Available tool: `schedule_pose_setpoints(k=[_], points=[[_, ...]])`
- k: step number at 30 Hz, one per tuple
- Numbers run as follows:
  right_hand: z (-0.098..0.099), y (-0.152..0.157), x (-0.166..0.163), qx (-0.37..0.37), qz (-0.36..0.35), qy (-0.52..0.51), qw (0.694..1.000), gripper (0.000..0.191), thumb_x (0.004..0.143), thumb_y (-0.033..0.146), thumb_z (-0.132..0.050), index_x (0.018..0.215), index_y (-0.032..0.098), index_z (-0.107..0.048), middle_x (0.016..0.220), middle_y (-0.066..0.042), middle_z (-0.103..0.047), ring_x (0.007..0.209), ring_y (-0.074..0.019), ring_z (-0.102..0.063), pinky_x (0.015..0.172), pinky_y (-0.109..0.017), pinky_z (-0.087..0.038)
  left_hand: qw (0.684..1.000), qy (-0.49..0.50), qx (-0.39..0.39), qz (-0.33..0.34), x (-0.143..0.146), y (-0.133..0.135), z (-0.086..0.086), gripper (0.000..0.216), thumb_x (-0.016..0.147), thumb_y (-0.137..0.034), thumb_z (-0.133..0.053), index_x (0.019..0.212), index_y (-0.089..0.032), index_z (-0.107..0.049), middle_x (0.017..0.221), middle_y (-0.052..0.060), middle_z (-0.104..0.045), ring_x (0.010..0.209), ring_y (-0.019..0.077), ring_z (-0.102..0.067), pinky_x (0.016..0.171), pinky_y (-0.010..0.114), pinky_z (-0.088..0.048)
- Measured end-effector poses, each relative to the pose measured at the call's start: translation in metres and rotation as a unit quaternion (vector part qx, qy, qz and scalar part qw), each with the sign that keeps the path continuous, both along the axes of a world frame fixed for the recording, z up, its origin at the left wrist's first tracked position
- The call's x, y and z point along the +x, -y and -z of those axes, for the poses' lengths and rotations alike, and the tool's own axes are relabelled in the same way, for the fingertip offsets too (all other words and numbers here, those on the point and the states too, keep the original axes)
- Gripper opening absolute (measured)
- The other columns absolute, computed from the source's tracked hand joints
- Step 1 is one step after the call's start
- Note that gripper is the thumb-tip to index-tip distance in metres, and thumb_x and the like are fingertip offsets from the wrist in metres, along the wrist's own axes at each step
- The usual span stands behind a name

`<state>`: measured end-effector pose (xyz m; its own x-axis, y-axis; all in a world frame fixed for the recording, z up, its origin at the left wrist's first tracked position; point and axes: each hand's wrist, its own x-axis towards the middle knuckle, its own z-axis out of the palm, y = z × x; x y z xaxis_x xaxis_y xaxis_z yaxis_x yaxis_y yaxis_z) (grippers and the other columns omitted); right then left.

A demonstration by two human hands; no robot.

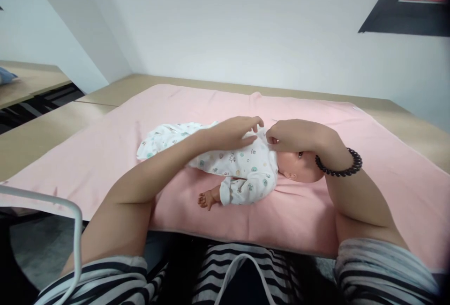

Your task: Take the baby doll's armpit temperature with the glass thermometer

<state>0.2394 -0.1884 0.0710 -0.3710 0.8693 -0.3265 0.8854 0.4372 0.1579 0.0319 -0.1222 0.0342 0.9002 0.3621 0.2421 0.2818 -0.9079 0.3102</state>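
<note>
A baby doll (300, 167) lies on its back with its head to the right, dressed in a white printed romper (232, 157). Over the chest of the romper is my left hand (239, 132), its fingers bent and thumb held apart from them. At the neckline, my right hand (297, 134) is closed with its fingers curled together; what they pinch, if anything, is hidden. That hand and wrist cover part of the doll's head. One doll arm (210, 197) points left out of a folded cuff, nearest to me. The other doll arm is out of sight.
Under the doll spreads a pink blanket (116, 155), creased in places, on a light wooden table (415, 122). A pale wall (246, 28) stands behind. A white cable-like loop (75, 230) hangs at the lower left. Another table (31, 80) is at the far left.
</note>
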Motion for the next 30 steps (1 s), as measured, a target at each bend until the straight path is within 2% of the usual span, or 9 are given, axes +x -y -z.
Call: schedule_pose_setpoints(k=[3, 6, 8, 11, 15, 23, 27, 30], points=[[0.000, 0.000, -0.001, 0.017, -0.032, -0.012, 0.999, 0.022, 0.085, 0.016, -0.044, 0.067, 0.019, -0.032, 0.060, 0.001, -0.038, 0.054, -0.0110, -0.027, 0.056, -0.031, -0.023, 0.994, 0.091, -0.060, 0.002, 0.022, 0.012, 0.028, 0.040, 0.090, -0.027, -0.056, 0.128, -0.020, -0.046, 0.117, 0.009, -0.067, 0.106, 0.0221, -0.062, 0.088, 0.035, -0.048], [-0.006, 0.004, 0.001, -0.008, -0.068, -0.059, 0.996, 0.018, 0.086, 0.018, -0.046, 0.070, 0.018, -0.038, 0.063, 0.001, -0.043, 0.056, -0.0109, -0.030, 0.057, -0.030, -0.024, 0.992, 0.113, -0.058, -0.006, 0.034, 0.015, 0.048, 0.031, 0.083, -0.030, -0.063, 0.111, -0.020, -0.053, 0.106, 0.007, -0.067, 0.097, 0.0231, -0.063, 0.085, 0.037, -0.049], [-0.009, 0.008, 0.000, -0.016, -0.078, -0.079, 0.994, 0.014, 0.086, 0.017, -0.046, 0.072, 0.019, -0.041, 0.065, 0.001, -0.044, 0.057, -0.0108, -0.031, 0.058, -0.030, -0.025, 0.993, 0.112, -0.048, -0.004, 0.037, 0.012, 0.054, 0.020, 0.081, -0.028, -0.064, 0.098, -0.021, -0.056, 0.100, 0.005, -0.068, 0.094, 0.0232, -0.063, 0.087, 0.038, -0.049], [-0.010, 0.012, -0.005, 0.008, -0.073, -0.064, 0.995, 0.014, 0.081, 0.013, -0.045, 0.071, 0.019, -0.037, 0.064, 0.001, -0.039, 0.057, -0.0110, -0.026, 0.058, -0.030, -0.021, 0.991, 0.112, -0.075, 0.001, 0.038, 0.007, 0.056, 0.009, 0.079, -0.025, -0.065, 0.085, -0.021, -0.059, 0.093, 0.003, -0.070, 0.092, 0.0221, -0.065, 0.086, 0.037, -0.049], [-0.003, 0.012, -0.009, 0.029, -0.057, -0.046, 0.997, 0.016, 0.076, 0.013, -0.047, 0.069, 0.018, -0.034, 0.063, 0.001, -0.036, 0.057, -0.0111, -0.023, 0.059, -0.032, -0.016, 0.981, 0.128, -0.146, -0.027, 0.038, 0.005, 0.055, 0.008, 0.075, -0.020, -0.067, 0.080, -0.020, -0.062, 0.087, 0.000, -0.071, 0.086, 0.0196, -0.066, 0.077, 0.032, -0.050], [-0.003, 0.011, -0.009, 0.013, -0.037, -0.079, 0.996, 0.015, 0.076, 0.012, -0.045, 0.070, 0.019, -0.033, 0.062, 0.002, -0.036, 0.057, -0.0117, -0.023, 0.059, -0.032, -0.018, 0.975, 0.138, -0.172, -0.033, 0.037, 0.001, 0.061, 0.009, 0.078, -0.024, -0.069, 0.084, -0.020, -0.063, 0.091, -0.001, -0.072, 0.089, 0.0186, -0.067, 0.081, 0.032, -0.052], [-0.003, 0.012, -0.009, 0.026, -0.044, -0.051, 0.997, 0.019, 0.076, 0.011, -0.047, 0.067, 0.019, -0.031, 0.060, 0.002, -0.034, 0.055, -0.0111, -0.023, 0.058, -0.033, -0.017, 0.973, 0.150, -0.174, -0.024, 0.038, -0.001, 0.065, 0.011, 0.081, -0.026, -0.068, 0.090, -0.020, -0.066, 0.095, 0.000, -0.073, 0.093, 0.0189, -0.068, 0.087, 0.033, -0.052], [-0.002, 0.013, -0.009, 0.035, -0.030, -0.033, 0.998, 0.021, 0.082, 0.013, -0.046, 0.066, 0.019, -0.033, 0.061, 0.000, -0.039, 0.055, -0.0113, -0.027, 0.057, -0.032, -0.019, 0.973, 0.159, -0.164, -0.032, 0.039, -0.001, 0.067, 0.013, 0.082, -0.027, -0.068, 0.093, -0.019, -0.068, 0.099, 0.002, -0.074, 0.096, 0.0205, -0.068, 0.089, 0.034, -0.052]])
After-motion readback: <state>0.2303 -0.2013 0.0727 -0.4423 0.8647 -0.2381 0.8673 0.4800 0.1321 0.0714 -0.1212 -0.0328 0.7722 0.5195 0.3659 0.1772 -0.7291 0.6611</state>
